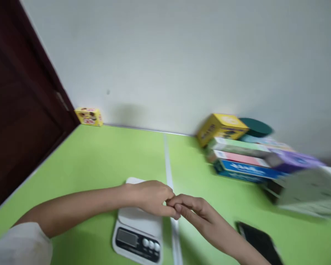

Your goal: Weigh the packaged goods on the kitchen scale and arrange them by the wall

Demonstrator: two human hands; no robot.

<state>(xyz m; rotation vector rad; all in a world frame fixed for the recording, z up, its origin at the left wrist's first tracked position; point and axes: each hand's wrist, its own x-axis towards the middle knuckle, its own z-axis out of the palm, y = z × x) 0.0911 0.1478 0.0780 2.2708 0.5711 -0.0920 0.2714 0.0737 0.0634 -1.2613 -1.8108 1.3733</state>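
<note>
My left hand (156,197) reaches in over a white digital kitchen scale (139,235), hiding part of its platform. Its fingers are closed, and their tips meet those of my right hand (197,211) just right of the scale. The right hand is also closed, thumb against fingers in a pinch. Whatever lies between the fingertips, if anything, is hidden. The scale's dark panel, with a display and round buttons, faces me at the bottom of the view.
A black phone-like slab (257,243) lies at lower right on the green table (121,154). Stacked boxes (242,167) and a yellow box (223,127) stand at right, near a pale box (311,191). A small yellow box (88,116) sits by the wall, beside a dark door (24,95).
</note>
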